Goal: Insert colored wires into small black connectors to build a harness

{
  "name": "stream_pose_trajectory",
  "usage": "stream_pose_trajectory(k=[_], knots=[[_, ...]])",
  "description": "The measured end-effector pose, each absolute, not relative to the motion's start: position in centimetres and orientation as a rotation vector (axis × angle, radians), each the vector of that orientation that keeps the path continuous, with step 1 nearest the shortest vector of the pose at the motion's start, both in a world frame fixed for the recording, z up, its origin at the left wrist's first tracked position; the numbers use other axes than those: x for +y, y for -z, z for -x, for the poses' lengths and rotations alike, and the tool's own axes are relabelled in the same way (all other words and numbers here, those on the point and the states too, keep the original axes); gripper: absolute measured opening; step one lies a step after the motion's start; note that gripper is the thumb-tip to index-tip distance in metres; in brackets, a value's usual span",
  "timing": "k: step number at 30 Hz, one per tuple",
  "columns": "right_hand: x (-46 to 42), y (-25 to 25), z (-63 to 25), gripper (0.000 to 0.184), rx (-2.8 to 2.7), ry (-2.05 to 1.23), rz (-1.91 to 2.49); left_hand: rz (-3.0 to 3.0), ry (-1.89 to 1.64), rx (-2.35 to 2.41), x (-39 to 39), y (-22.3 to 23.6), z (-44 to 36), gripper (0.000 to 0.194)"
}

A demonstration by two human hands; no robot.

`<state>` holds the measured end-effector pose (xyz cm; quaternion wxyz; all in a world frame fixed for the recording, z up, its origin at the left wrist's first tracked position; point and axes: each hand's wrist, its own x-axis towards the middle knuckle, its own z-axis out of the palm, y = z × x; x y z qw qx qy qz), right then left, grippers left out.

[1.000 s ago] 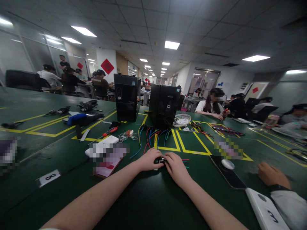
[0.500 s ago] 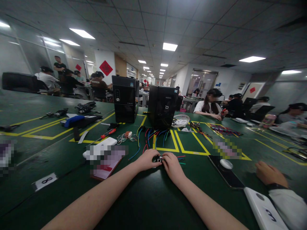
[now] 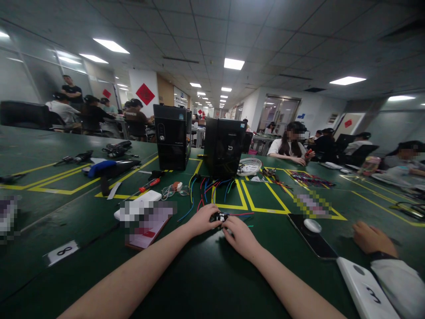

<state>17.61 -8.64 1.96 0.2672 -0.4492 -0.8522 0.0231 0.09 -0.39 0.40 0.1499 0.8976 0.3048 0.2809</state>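
My left hand (image 3: 201,220) and my right hand (image 3: 239,235) meet over the green table (image 3: 206,274), both with fingers closed around a small black connector (image 3: 218,217). Thin red and green wires (image 3: 247,215) run out from the connector to the right. A bundle of loose coloured wires (image 3: 207,188) lies just beyond my hands, in front of a black computer tower (image 3: 224,147).
A second black tower (image 3: 171,136) stands to the left. A red screwdriver (image 3: 150,183), a white basket (image 3: 248,166), a phone (image 3: 310,237) with a white oval on it and numbered tags lie around. Another person's hand (image 3: 370,239) rests at the right. Several people sit at far tables.
My right hand has slid slightly back toward me, exposing more of the black connector and its wires. My left hand stays in place.
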Motion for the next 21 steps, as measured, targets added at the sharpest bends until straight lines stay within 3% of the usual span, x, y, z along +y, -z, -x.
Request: stream_pose_trajectory(k=[6,12,21], knots=[[-8.7,-1.7,-17.2,0.012,-2.362,-0.107,1.182,-2.527,-0.827,0.900,-0.1,-0.1,0.2,0.033],[-7.6,-1.7,-18.6,0.026,-2.089,0.105,1.365,-2.582,-0.683,0.914,-0.2,-0.6,0.1,0.035],[-6.7,-0.9,-19.2,0.014,-2.129,0.140,1.384,-2.558,-0.626,0.901,-0.2,-0.9,0.1,0.036]])
